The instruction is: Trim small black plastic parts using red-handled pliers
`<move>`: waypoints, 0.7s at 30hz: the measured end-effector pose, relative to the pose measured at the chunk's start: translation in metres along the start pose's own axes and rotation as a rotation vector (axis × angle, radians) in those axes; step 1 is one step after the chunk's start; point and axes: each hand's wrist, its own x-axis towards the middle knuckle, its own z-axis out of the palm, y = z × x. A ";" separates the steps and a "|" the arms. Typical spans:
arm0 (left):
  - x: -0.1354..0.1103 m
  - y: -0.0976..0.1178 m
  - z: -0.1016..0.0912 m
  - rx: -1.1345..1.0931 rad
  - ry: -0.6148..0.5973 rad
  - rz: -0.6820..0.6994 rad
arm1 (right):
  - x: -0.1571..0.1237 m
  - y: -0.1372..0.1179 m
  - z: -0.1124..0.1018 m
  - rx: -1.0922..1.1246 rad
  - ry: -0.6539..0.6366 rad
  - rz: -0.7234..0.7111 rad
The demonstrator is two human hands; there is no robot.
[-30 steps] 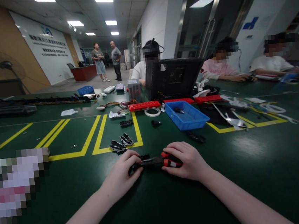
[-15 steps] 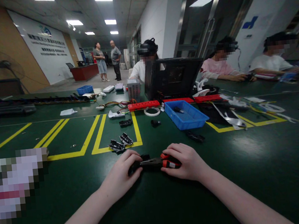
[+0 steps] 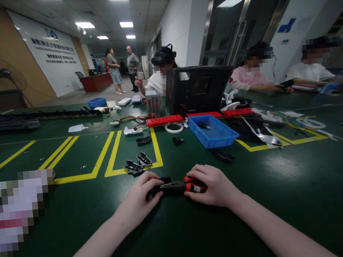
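Both hands rest low on the green table (image 3: pixel 286 182). My right hand (image 3: pixel 211 185) is closed round the red and black handles of a pair of pliers (image 3: pixel 183 186), whose jaws point left. My left hand (image 3: pixel 142 198) is closed on a small black part (image 3: pixel 155 190) that the plier jaws meet. The two hands almost touch, and the fingers hide most of the part.
Two small black parts (image 3: pixel 138 164) lie just beyond on a yellow floor-tape line. A blue bin (image 3: pixel 212 130), a tape roll (image 3: pixel 174 127), red power strips (image 3: pixel 164 120) and an open black computer case (image 3: pixel 199 88) stand farther back. Other people sit across the table.
My hands and the pliers hold nearly the same place. A person across the table has raised a hand.
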 end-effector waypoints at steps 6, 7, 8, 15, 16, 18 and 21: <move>0.001 0.001 -0.001 -0.031 -0.033 -0.042 | 0.000 -0.001 -0.001 -0.012 0.002 -0.011; 0.001 0.001 -0.001 -0.037 -0.040 -0.046 | 0.000 -0.001 -0.001 -0.015 0.005 -0.015; 0.001 0.001 -0.001 -0.045 -0.046 -0.049 | 0.000 -0.001 -0.001 -0.018 0.010 -0.019; 0.003 0.003 -0.003 -0.117 -0.059 -0.066 | -0.001 0.000 0.001 -0.016 0.039 -0.031; 0.003 0.003 -0.003 -0.120 -0.060 -0.069 | -0.001 0.001 0.001 -0.018 0.044 -0.035; 0.003 0.003 -0.002 -0.122 -0.061 -0.076 | -0.001 0.002 0.003 -0.027 0.065 -0.049; 0.003 0.002 -0.002 -0.128 -0.062 -0.077 | -0.001 0.003 0.002 -0.033 0.113 -0.066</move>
